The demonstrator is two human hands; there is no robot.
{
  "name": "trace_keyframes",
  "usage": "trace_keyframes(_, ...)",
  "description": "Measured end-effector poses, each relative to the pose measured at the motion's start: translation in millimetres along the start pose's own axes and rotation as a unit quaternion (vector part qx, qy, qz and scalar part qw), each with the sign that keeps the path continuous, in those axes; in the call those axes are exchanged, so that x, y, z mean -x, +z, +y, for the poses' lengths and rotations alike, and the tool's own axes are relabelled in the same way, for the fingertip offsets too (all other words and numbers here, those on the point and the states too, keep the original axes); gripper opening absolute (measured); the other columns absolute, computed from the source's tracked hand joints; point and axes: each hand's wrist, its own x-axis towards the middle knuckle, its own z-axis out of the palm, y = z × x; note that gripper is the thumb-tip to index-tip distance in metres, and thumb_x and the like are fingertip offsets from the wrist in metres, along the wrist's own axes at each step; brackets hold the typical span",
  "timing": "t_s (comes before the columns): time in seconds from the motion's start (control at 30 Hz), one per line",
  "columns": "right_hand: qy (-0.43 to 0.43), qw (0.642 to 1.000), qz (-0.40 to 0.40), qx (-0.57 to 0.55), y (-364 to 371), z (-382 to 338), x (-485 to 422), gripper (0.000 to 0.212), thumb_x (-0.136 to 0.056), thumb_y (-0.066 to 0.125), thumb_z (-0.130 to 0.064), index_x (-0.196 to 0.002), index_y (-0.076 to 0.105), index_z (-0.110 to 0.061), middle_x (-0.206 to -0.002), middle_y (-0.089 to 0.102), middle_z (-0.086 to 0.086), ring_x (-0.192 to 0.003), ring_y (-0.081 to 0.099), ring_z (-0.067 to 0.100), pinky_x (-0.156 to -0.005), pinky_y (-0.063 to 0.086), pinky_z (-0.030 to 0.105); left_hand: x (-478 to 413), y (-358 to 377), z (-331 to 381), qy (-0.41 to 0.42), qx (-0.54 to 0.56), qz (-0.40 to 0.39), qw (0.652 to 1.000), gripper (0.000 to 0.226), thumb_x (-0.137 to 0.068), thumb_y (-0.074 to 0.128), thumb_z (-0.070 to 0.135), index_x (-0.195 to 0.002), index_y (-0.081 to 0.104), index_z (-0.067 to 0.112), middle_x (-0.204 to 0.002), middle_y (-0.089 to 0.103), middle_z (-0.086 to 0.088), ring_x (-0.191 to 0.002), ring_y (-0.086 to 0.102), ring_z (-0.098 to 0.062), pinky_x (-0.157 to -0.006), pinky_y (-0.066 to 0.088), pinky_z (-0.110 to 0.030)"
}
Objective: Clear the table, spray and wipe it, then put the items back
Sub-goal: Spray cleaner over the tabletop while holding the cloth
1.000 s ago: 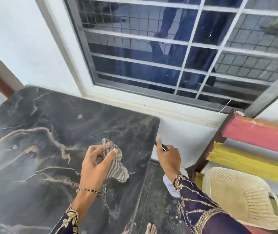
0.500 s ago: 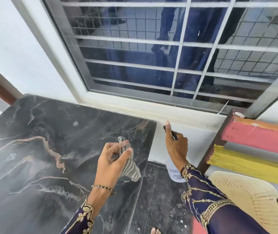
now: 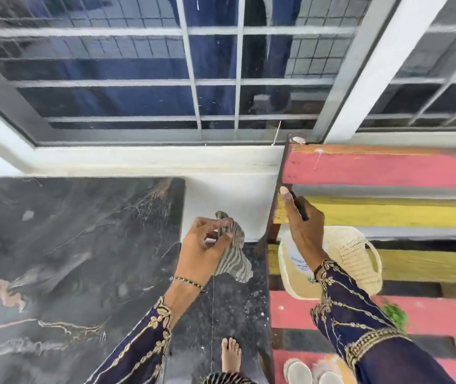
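Worktop (image 3: 69, 245) lies bare, seemingly wiped; our left hand (image 3: 202, 248) fingers pinch the cloth (image 3: 235, 261), right hand (image 3: 304, 231) fingers grip the spray bottle (image 3: 294, 259); items remain unreturned.

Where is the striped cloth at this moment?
The striped cloth hangs from the left hand in the head view, above the floor gap between the dark table and the painted bench.

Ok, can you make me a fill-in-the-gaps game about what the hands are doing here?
1. The left hand holds a striped ____.
2. The right hand holds a spray bottle over a woven ____.
3. The bench has slats painted pink and ____.
4. The dark marble table sits on the ____ side of the picture.

Missing words: cloth; basket; yellow; left
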Motion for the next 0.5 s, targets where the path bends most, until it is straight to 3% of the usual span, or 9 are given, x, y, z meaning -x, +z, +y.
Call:
trace_keyframes(0.1, -0.003, 0.998, -0.01, 0.063, -25.8, 32.3, -1.7, 0.044, -0.091, 0.066, -0.062, -0.07, 0.047, -0.028, -0.056, 0.049, -0.011, -0.054, 0.046, 0.013, -0.056, 0.036, 0.032, -0.2, 17.7, -6.0, -0.003, -0.02, -0.033, 0.999, 0.023, -0.086, 0.068, 0.014, -0.109, 0.073, 0.018, -0.1, 0.057, -0.001, -0.085, 0.061, -0.011, -0.08, 0.049, -0.019)
trace_keyframes(0.2, 0.027, 0.972, -0.033, 0.229, -45.7, 74.2, -3.3, 0.029, -0.091, 0.074, -0.039, -0.098, 0.059, -0.016, -0.087, 0.07, 0.003, -0.081, 0.067, 0.029, -0.069, 0.053, 0.04, -1.6, 27.9, -13.2, -0.014, -0.053, -0.046, 0.997, 0.024, -0.086, 0.068, 0.015, -0.11, 0.072, 0.015, -0.102, 0.057, -0.001, -0.092, 0.062, -0.017, -0.086, 0.051, -0.028)
trace_keyframes(0.33, 0.14, 0.948, -0.046, 0.282, -54.2, 114.3, 3.5, 0.053, -0.08, 0.085, -0.025, -0.118, 0.053, -0.006, -0.112, 0.068, 0.015, -0.105, 0.067, 0.037, -0.083, 0.055, 0.046, -1.8, 34.0, -22.7, -0.029, -0.094, -0.05, 0.994, 0.024, -0.087, 0.068, 0.017, -0.11, 0.072, 0.018, -0.1, 0.056, 0.001, -0.085, 0.06, -0.015, -0.079, 0.049, -0.025)
trace_keyframes(0.4, 0.155, 0.946, -0.059, 0.278, -49.8, 128.4, 8.7, 0.062, -0.076, 0.089, -0.024, -0.12, 0.051, -0.003, -0.115, 0.066, 0.018, -0.105, 0.066, 0.039, -0.083, 0.054, 0.048, -2.6, 34.5, -27.5, -0.034, -0.096, -0.052, 0.993, 0.024, -0.087, 0.067, 0.017, -0.111, 0.071, 0.019, -0.097, 0.054, 0.004, -0.076, 0.056, -0.011, -0.072, 0.046, -0.023)
trace_keyframes(0.5, 0.182, 0.951, -0.056, 0.242, -42.3, 145.6, 23.5, 0.071, -0.069, 0.094, -0.017, -0.121, 0.049, 0.0, -0.117, 0.065, 0.021, -0.107, 0.065, 0.039, -0.087, 0.054, 0.049, -2.2, 32.1, -34.5, -0.038, -0.107, -0.053, 0.992, 0.026, -0.087, 0.066, 0.015, -0.112, 0.071, 0.021, -0.1, 0.054, 0.007, -0.082, 0.058, -0.006, -0.079, 0.047, -0.019)
